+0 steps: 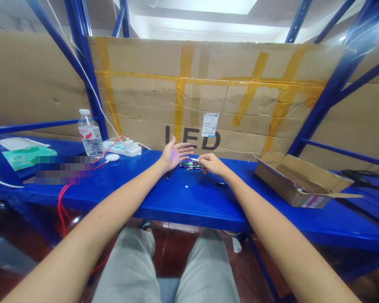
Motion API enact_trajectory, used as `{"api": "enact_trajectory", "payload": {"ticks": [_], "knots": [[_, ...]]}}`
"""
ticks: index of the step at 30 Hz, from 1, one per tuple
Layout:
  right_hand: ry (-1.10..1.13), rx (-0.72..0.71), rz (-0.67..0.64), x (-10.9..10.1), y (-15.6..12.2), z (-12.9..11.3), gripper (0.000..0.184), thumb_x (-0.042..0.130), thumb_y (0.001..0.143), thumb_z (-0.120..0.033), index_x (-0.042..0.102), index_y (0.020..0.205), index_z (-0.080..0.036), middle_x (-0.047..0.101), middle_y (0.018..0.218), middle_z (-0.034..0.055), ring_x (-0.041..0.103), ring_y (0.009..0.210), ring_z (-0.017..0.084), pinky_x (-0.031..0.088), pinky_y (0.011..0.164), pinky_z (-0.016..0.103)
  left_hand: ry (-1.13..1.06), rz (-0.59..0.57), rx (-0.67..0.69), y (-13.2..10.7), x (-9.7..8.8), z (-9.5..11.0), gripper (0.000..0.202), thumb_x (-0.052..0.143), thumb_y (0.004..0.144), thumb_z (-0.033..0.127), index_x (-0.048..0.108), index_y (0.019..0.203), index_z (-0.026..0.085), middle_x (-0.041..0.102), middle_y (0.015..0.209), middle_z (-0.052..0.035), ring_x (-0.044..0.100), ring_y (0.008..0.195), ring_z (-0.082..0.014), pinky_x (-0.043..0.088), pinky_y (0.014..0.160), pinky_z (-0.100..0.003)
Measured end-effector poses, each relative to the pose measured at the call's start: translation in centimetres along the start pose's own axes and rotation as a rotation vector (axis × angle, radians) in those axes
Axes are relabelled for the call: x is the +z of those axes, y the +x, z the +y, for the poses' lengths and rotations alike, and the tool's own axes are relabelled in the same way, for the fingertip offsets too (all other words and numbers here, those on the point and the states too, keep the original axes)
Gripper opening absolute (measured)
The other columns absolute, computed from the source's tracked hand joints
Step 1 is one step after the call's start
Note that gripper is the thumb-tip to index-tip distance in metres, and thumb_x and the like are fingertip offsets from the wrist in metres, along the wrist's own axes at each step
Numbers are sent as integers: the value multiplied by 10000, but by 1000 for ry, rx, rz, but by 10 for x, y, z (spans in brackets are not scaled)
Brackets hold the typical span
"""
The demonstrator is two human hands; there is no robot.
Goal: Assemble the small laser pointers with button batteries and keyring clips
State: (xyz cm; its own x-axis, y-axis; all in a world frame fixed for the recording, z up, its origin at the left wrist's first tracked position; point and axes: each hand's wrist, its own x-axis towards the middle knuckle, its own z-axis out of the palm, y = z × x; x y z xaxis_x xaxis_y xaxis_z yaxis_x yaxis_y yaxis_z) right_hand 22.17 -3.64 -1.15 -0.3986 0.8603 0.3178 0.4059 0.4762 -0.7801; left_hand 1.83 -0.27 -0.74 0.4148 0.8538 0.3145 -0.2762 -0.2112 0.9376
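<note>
My left hand is open over the blue bench top, palm turned to the right, fingers stretched out, with a purple glow on the palm. My right hand is closed around a small silver flashlight, which points at the left palm. Below and between the hands lies a group of small shiny green, purple and silver metal pieces; my right fingers partly hide them. A black clip, carabiner-like in shape, lies under my right wrist. Near my left wrist is a small dark slim object.
An open cardboard box stands at the right of the blue bench. At the left are a water bottle, a white power strip, red cables and a tissue pack. A large taped carton stands behind.
</note>
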Motion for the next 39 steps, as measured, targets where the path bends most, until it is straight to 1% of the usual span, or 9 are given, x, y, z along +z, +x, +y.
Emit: {"api": "enact_trajectory", "payload": {"ticks": [3,7,11,14,17,24,31,39], "knots": [[-17,16,4,0,0,1,188,474,744,-273,531,580,-201,481,431,-40,486,408,127,380,460,254,-12,-4,1,-1,0,0,851,238,828,840,652,1135,163,640,1320,-202,605,1230,-349,531,928,-467],[-8,1,-5,-1,1,4,191,486,759,-289,551,606,-196,472,426,-46,488,411,124,394,478,254,-10,0,7,-1,0,0,839,279,828,832,656,1159,160,649,1301,-205,602,1227,-360,532,920,-465],[-31,21,0,-2,1,4,192,490,768,-292,578,635,-184,487,430,-44,497,414,123,397,478,250,-122,20,-24,0,0,0,843,246,857,808,660,1143,132,651,1287,-220,602,1225,-361,531,910,-449],[-51,15,-8,-2,1,3,203,481,771,-286,562,617,-182,493,429,-38,496,418,122,389,475,246,-218,30,-51,2,0,0,839,223,887,779,665,1116,103,654,1275,-232,607,1218,-360,528,898,-433],[-37,9,-26,-2,1,2,195,484,765,-294,558,622,-183,490,432,-39,498,419,124,392,474,249,-266,33,-65,2,-1,1,836,225,897,769,671,1102,92,670,1250,-229,621,1196,-355,522,897,-421],[-57,19,-32,-1,0,2,186,471,750,-304,538,618,-192,488,443,-38,493,417,126,389,467,254,-281,15,-64,1,-2,2,832,225,899,764,687,1086,97,690,1216,-224,626,1189,-345,501,921,-426],[-31,-13,-42,-2,-2,-3,182,479,746,-294,494,592,-199,484,458,-40,500,430,123,423,500,264,-287,11,-62,2,-5,-1,824,238,891,771,692,1069,106,700,1202,-211,627,1186,-345,504,916,-433],[-31,-1,-40,-2,0,0,169,477,756,-291,504,617,-198,496,468,-41,502,428,124,420,496,262,-304,27,-65,2,-5,0,828,277,884,766,673,1139,84,672,1237,-243,604,1217,-364,495,945,-451]]}}
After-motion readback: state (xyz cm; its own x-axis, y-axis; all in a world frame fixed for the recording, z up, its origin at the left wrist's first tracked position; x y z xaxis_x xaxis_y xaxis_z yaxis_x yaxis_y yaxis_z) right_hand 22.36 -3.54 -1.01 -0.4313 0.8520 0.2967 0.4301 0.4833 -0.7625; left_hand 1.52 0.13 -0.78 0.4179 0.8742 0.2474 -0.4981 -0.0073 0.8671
